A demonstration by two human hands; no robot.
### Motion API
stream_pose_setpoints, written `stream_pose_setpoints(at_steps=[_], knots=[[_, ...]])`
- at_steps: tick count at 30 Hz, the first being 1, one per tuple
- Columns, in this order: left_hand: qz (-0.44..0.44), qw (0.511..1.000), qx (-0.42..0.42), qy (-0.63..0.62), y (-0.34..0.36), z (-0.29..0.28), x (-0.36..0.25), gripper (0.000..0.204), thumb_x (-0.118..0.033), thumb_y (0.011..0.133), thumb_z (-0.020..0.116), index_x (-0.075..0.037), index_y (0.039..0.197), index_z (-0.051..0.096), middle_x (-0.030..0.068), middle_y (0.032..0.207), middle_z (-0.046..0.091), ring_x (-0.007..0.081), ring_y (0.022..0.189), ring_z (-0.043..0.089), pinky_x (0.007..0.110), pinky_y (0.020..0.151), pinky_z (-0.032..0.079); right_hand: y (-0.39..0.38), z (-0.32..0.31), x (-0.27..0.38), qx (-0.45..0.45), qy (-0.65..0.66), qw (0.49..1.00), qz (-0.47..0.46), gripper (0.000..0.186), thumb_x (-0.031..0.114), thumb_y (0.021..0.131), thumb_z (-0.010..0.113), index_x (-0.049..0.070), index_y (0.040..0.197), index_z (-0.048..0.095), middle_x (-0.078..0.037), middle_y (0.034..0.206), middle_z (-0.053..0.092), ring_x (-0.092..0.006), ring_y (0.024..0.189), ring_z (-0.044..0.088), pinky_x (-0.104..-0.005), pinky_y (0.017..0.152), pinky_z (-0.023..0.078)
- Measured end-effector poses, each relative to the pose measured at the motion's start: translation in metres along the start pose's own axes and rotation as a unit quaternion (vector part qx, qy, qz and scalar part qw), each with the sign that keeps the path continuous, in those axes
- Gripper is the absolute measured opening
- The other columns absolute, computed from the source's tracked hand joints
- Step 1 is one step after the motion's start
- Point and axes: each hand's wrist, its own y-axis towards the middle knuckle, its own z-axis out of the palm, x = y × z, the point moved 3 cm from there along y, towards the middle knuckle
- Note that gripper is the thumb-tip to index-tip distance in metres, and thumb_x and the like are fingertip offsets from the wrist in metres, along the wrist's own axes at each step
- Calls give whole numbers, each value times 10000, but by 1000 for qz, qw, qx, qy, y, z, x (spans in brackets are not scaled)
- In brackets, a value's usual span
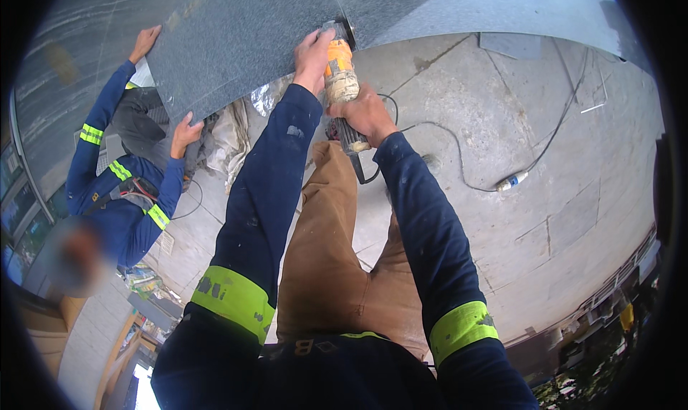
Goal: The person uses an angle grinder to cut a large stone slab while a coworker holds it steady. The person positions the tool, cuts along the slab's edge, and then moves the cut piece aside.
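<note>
Both my hands are closed around an angle grinder point(342, 79) with an orange and dusty grey body. My left hand point(312, 58) grips it near the head, on its left side. Farther back along the body, my right hand point(365, 115) wraps the rear part. The grinder's dark disc point(347, 32) meets the edge of a large grey slab point(247, 45), at the end of a cut line running away from me. A black cord leaves the grinder's rear end by my right hand.
At the left a crouching co-worker point(129, 174) holds the slab's edge with both hands. The cord runs across the concrete floor point(466, 102) to a blue and white plug connector point(512, 181). Crumpled pale sheeting point(233, 141) lies below the slab. Loose flat slab pieces point(509, 45) rest on the floor.
</note>
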Motion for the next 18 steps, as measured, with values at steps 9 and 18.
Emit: stream_pose_setpoints(at_steps=[9, 18], knots=[[-20, 999, -14, -25, -21, 3, 0, 501, -204, 896, 668, 53, 1302, 523, 160, 988, 651, 239, 725, 685, 372, 596, 571, -19, -1, 1, -6, -31, 999, -5, 699, 246, 604, 814, -82, 1157, 540, -259, 1046, 669, -346, 950, 680, -392, 844, 532], [-12, 999, -20, -29, -12, 0, 6, 530, -212, 895, 676, 51, 1323, 509, 157, 1014, 653, 235, 777, 688, 366, 641, 574, -11, 1, -4, -7, -47, 999, -8, 707, 267, 610, 815, -78, 1163, 543, -256, 1060, 670, -348, 965, 678, -400, 852, 531]])
